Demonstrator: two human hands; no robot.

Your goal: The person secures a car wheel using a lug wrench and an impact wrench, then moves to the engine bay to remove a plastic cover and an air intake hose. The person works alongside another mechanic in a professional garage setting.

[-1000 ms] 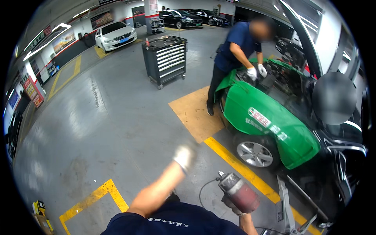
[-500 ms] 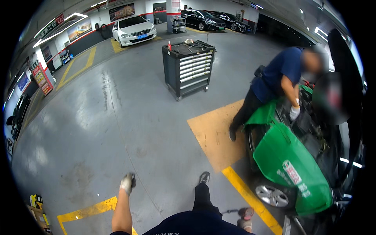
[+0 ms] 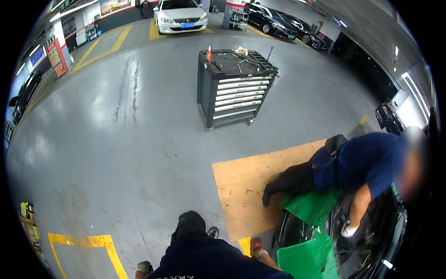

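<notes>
My left hand (image 3: 144, 268), in a pale glove with dark grey about the fingers, hangs low beside my left thigh at the lower edge. Its fingers are too small and dark to read. On the other side, my right hand (image 3: 261, 252), also in a pale glove, is closed on a red rounded object (image 3: 256, 243), whose kind is blurred. That hand is close to the green fender cover (image 3: 306, 258) draped over a car with its engine bay exposed. One of my shoes (image 3: 213, 232) shows beyond my dark trousers (image 3: 188, 225).
A co-worker (image 3: 357, 160) leans over the engine bay, a gloved hand (image 3: 347, 229) inside it. Cardboard (image 3: 241, 186) covers the floor beside the car. A wheeled tool cabinet (image 3: 237, 93) stands ahead with tools on top. Parked cars, including a white one (image 3: 181, 18), line the back.
My view has swung and moved toward the car; the cabinet looks nearer. My left hand has dropped to the lower edge. My right hand, with the red object, has come forward beside the green cover.
</notes>
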